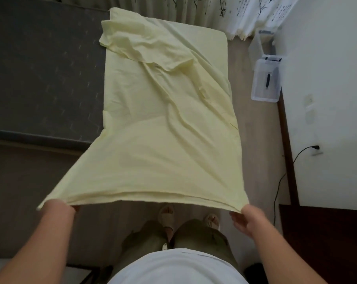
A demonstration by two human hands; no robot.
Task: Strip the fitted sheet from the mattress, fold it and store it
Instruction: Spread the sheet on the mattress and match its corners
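The pale yellow fitted sheet (163, 119) is folded lengthwise into a long strip that runs away from me over the right part of the grey mattress (44, 68). Its far end lies rumpled on the bed. The near end is lifted off the bed and stretched wide between my hands. My left hand (59, 204) grips the near left corner. My right hand (244, 218) pinches the near right corner, with its fingers curled under the edge.
A clear plastic storage box (266, 78) with a dark object inside stands on the wooden floor by the white wall at right. Patterned curtains (245, 15) hang at the back. A black cable (280, 181) runs down from a wall socket. A dark wooden panel (325, 242) stands at lower right.
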